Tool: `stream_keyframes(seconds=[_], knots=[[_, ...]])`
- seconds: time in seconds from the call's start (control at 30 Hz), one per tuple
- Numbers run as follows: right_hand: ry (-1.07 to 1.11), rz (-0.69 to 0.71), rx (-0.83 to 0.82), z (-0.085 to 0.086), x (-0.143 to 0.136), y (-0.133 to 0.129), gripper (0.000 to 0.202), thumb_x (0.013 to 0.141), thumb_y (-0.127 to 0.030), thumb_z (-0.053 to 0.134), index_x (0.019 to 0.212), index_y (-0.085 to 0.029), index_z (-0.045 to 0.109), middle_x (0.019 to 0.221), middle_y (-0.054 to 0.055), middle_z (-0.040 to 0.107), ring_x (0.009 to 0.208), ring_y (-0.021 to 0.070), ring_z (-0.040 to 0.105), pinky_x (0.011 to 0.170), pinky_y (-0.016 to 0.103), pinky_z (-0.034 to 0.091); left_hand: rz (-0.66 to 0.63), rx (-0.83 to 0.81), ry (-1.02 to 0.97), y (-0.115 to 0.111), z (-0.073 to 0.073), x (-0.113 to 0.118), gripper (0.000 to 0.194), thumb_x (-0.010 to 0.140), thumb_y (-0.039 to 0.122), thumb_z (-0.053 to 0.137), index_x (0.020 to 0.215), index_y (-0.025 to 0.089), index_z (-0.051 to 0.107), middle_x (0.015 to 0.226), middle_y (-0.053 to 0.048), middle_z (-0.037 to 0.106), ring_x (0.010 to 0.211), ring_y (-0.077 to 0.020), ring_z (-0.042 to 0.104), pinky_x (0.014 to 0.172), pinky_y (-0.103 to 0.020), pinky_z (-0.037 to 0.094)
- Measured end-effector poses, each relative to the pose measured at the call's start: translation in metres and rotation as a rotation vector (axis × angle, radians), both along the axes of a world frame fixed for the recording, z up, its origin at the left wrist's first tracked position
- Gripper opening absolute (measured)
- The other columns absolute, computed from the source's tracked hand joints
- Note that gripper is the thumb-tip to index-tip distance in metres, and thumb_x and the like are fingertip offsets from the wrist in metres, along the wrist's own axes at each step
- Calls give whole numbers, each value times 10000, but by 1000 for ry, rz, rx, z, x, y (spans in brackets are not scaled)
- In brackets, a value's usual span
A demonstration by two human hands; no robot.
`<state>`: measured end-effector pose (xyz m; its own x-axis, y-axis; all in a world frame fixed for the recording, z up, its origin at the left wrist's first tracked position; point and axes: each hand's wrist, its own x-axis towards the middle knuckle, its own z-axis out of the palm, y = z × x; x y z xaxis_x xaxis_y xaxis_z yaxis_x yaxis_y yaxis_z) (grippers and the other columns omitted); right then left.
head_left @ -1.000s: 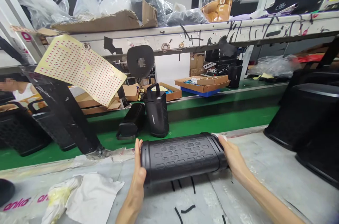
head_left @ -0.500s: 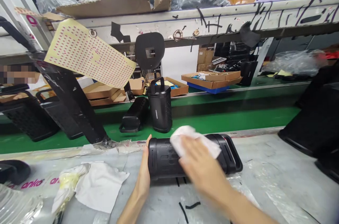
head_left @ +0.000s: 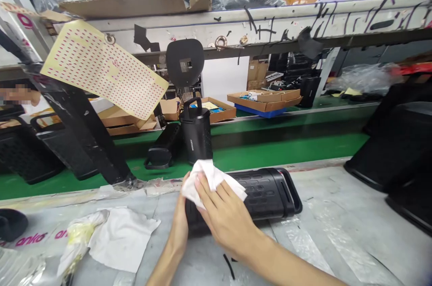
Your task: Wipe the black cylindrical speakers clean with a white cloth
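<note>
A black handled device that looks like a portable speaker [head_left: 270, 191] lies on its side on the bench, buttons facing up and its handle at the right. My left hand [head_left: 178, 216] grips its left end; the cloth hides some of the fingers. With my right hand [head_left: 226, 214] I press a white cloth [head_left: 205, 178] onto the left part of the device, fingers held together over the fabric. Another such device [head_left: 196, 135] stands upright on the green belt behind, and one more [head_left: 164, 145] lies beside it.
A crumpled white cloth [head_left: 121, 236] lies on the bench at left, near a wrapped tool [head_left: 79, 236]. Dark bulky items [head_left: 398, 151] crowd the right side. A dotted yellow sheet [head_left: 108, 67] hangs from the overhead shelf [head_left: 189, 29]. Another person [head_left: 23, 97] is at far left.
My right hand has slid the white cloth leftward along the device, from its middle to its left end near my left hand. The left hand keeps its grip. The view has shifted slightly.
</note>
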<state>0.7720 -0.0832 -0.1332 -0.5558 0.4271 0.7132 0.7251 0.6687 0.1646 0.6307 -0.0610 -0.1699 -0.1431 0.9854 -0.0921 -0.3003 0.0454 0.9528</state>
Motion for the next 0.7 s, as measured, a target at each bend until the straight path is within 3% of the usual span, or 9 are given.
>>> stream_keyframes(seconds=[0.07, 0.17, 0.27, 0.33, 0.43, 0.5, 0.57, 0.63, 0.7], knots=[[41, -38, -6, 4, -7, 5, 446, 992, -187, 400, 1375, 18, 504, 1447, 204, 454, 1289, 346, 487, 1021, 501, 486, 23, 0, -14, -3, 0, -1, 503, 979, 408, 371, 1436, 221, 466, 1584, 8, 337, 1505, -234, 142, 1254, -364, 94], [-41, 57, 2, -1, 6, -3, 447, 979, -161, 403, 1393, -25, 501, 1497, 152, 406, 1399, 322, 342, 1101, 467, 424, 6, 39, -38, -5, 6, 0, 528, 981, 433, 369, 1470, 243, 420, 1579, 28, 346, 1490, -212, 205, 1245, -323, 142], [-60, 77, 7, -12, 48, -16, 449, 949, -89, 367, 1363, -36, 532, 1474, 125, 450, 1412, 284, 327, 1128, 434, 389, -36, 37, -98, -5, 14, 3, 560, 982, 513, 389, 1491, 282, 380, 1534, 29, 428, 1453, -195, 309, 1219, -311, 227], [30, -27, 35, -18, 83, -19, 456, 944, -60, 370, 1377, -27, 510, 1446, 140, 481, 1402, 250, 354, 1160, 421, 335, -40, 9, -124, -5, 18, 4, 564, 974, 554, 415, 1489, 326, 375, 1527, 49, 439, 1452, -181, 309, 1213, -305, 226], [402, -219, -184, -17, 134, -14, 410, 955, -193, 452, 1340, -126, 577, 1389, 107, 551, 1337, 240, 455, 1156, 417, 326, -18, -11, -122, -7, 21, 5, 561, 962, 589, 432, 1472, 356, 401, 1534, 64, 425, 1454, -175, 304, 1213, -302, 212], [768, -358, -460, -11, 162, -8, 354, 917, -394, 487, 1082, -183, 717, 1177, 87, 687, 1169, 303, 594, 1026, 446, 457, -3, -20, -125, -9, 23, 6, 566, 962, 596, 421, 1471, 349, 408, 1521, 50, 447, 1443, -194, 329, 1216, -335, 216], [1053, -492, -602, -3, 183, 1, 412, 850, -535, 489, 760, -192, 699, 855, 94, 726, 906, 345, 668, 778, 435, 545, 13, -14, -123, -11, 25, 8, 583, 954, 608, 428, 1470, 338, 416, 1498, 30, 479, 1430, -218, 356, 1218, -369, 220], [1188, -541, -650, 5, 190, 13, 422, 783, -565, 529, 609, -191, 619, 648, 93, 664, 689, 328, 651, 565, 380, 513, 22, 8, -121, -12, 24, 10, 614, 934, 621, 458, 1470, 323, 424, 1475, 9, 509, 1420, -240, 375, 1218, -389, 224], [1316, -473, -746, 8, 183, 25, 361, 707, -524, 597, 581, -186, 610, 579, 80, 628, 585, 292, 626, 494, 346, 483, 26, 47, -124, -14, 23, 9, 653, 914, 631, 485, 1474, 301, 422, 1459, -12, 527, 1410, -259, 389, 1215, -409, 233]])
